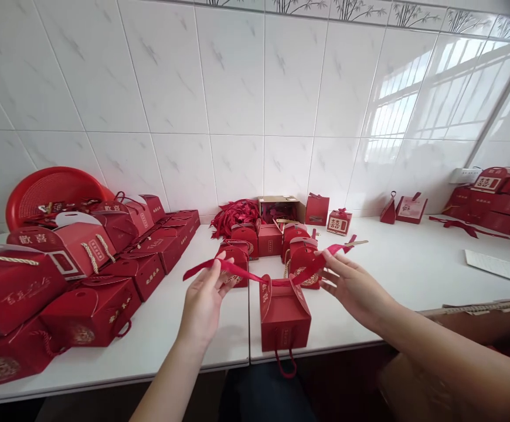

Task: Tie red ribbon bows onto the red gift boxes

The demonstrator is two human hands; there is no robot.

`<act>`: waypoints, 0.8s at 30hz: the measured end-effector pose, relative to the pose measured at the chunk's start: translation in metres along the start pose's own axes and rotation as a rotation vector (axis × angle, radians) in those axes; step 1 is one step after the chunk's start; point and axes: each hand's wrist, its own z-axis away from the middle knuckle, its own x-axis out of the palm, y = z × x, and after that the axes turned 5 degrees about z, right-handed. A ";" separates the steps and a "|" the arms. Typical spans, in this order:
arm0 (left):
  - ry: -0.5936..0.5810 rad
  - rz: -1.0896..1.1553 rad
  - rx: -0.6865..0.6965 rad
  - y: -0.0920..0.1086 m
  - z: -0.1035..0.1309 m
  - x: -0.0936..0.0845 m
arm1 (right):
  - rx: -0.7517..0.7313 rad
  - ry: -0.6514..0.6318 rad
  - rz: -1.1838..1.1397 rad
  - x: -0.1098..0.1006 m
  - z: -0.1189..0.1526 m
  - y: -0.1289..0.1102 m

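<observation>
Bright window glare on right-hand tiles

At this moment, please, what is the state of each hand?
Left hand: closed in a pinch, holding the red ribbon left of the box.
Right hand: closed in a pinch, holding the ribbon's other side.

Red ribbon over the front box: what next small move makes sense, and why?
Probably cross the two sides of the red ribbon above the gift box: the left hand and right hand each hold one side, and it spans the box's top with no knot visible.
</observation>
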 end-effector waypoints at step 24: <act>-0.200 -0.062 0.209 0.051 -0.016 0.069 | -0.420 -0.039 0.449 0.026 -0.021 -0.040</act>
